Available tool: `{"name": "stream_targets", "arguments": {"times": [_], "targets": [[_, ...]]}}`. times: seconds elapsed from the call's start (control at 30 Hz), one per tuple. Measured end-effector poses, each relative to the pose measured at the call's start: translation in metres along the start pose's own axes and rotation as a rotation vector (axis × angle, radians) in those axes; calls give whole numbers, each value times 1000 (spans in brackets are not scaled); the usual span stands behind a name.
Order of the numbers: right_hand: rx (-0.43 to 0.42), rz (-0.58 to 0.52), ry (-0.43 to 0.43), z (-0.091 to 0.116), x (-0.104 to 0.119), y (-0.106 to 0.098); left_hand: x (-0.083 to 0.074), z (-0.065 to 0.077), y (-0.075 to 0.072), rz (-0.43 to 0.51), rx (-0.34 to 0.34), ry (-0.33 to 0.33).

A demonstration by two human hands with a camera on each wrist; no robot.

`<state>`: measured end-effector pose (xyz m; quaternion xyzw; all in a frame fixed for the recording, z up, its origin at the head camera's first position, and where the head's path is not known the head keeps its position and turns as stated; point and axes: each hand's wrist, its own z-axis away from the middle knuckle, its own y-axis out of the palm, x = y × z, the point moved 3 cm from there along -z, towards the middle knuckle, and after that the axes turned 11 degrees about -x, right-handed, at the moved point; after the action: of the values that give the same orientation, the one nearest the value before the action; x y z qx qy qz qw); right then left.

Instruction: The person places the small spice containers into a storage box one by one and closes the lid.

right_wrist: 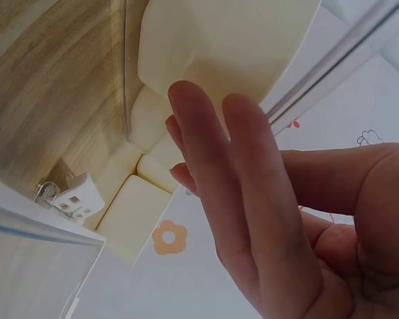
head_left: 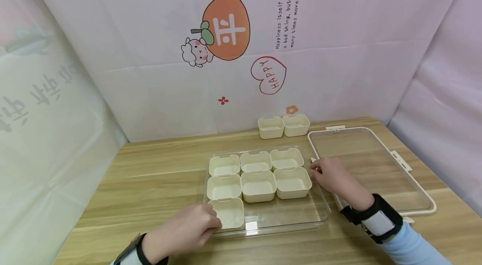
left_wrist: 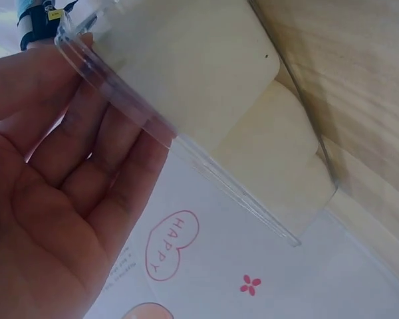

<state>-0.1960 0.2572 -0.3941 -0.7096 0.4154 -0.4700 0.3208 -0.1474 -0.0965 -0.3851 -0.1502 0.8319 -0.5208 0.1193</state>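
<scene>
A clear tray (head_left: 286, 215) holds several small cream bins, three across each of the two back rows and one cream bin (head_left: 229, 213) at the front left. My left hand (head_left: 192, 225) is at the tray's front-left corner. In the left wrist view its thumb and curled fingers (left_wrist: 96, 129) grip the clear rim, fingertips partly seen through the plastic, right beside a cream bin (left_wrist: 186, 60). On the other side, my right hand (head_left: 333, 177) is by the tray's right wall. The right wrist view shows its long fingers (right_wrist: 253, 166) nearly straight, overlapping the wall, holding nothing.
Behind the tray, two more cream bins (head_left: 271, 128) stand side by side against the printed cloth (head_left: 150, 102). A clear lid with a white frame (head_left: 376, 173) and clips lies to the right, partly under the right forearm. All rests on a wood-grain table (head_left: 143, 185).
</scene>
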Motion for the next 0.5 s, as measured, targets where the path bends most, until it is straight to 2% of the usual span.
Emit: {"name": "stream_targets", "arguments": {"times": [0.2,0.37,0.5], "targets": [[3,4,14,1,1,-1,2,-3,0,21,63,16],[-2,8,10,2,1,-1,6,-9,0,91,117,31],[2,6,12,2,1,0,12,-19,0,86,108,31]]}}
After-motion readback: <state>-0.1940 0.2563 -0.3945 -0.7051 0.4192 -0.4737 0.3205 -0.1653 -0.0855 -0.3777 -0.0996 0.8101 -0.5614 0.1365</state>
